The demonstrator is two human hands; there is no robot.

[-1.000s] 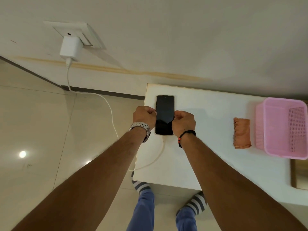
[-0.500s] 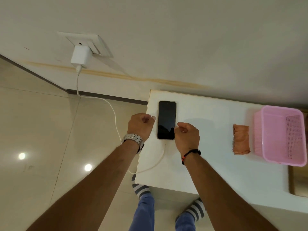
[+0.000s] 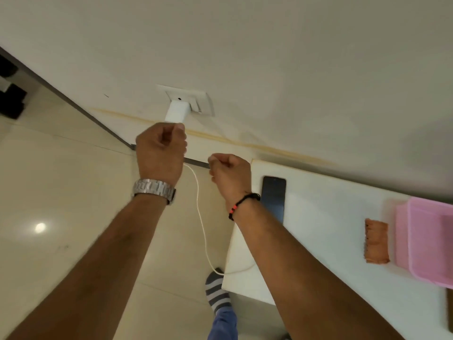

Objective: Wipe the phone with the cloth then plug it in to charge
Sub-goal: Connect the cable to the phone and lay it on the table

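The black phone (image 3: 274, 197) lies face up at the far left corner of the white table (image 3: 331, 192). A white cable (image 3: 202, 224) hangs from the white charger (image 3: 177, 111), which sits in the wall socket (image 3: 196, 100), and loops onto the table under my right forearm. My left hand (image 3: 160, 153), fingers curled shut, is raised just below the charger and hides the cable's top end. My right hand (image 3: 230, 173) is a loose fist in the air left of the phone, off the table edge. The folded orange cloth (image 3: 376, 241) lies to the right.
A pink plastic basket (image 3: 429, 241) stands at the table's right, next to the cloth. Beige floor tiles lie to the left, with dark objects (image 3: 9, 94) at the far left along the wall. My striped sock (image 3: 217, 290) is beside the table's near left corner.
Both hands have left the phone and moved up and left; the left hand now sits just under the charger. The view has swung left. The phone stays on the table.
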